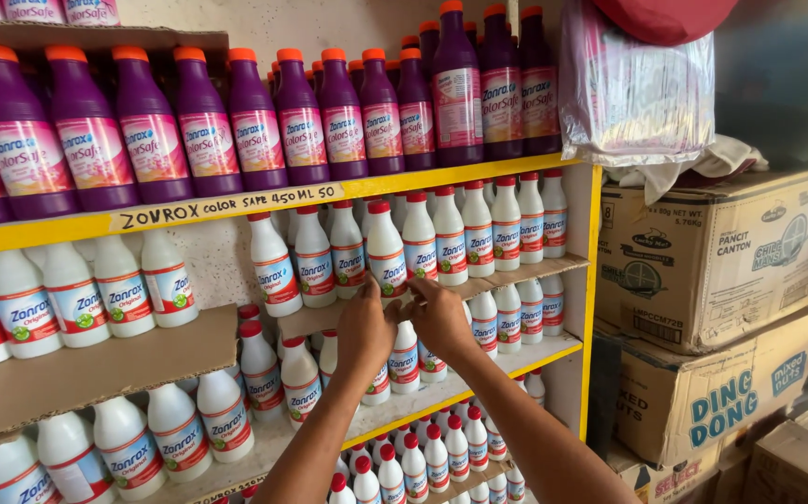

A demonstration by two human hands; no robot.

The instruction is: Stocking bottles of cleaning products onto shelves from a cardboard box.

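This is a small shop or its stockroom. Above the hands, a yellow-edged shelf (329, 191) carries rows of identical purple bottles (303, 117); white red-capped bottles (449, 233) fill lower tiers, and stacked cardboard cartons (712, 261) stand to their right.

Both hands reach into the shelf — left hand (364, 331) and right hand (438, 317) touch at the fingertips on a white bottle (386, 247). Above them, purple bottles (301, 117); to their right, cardboard boxes (712, 257).
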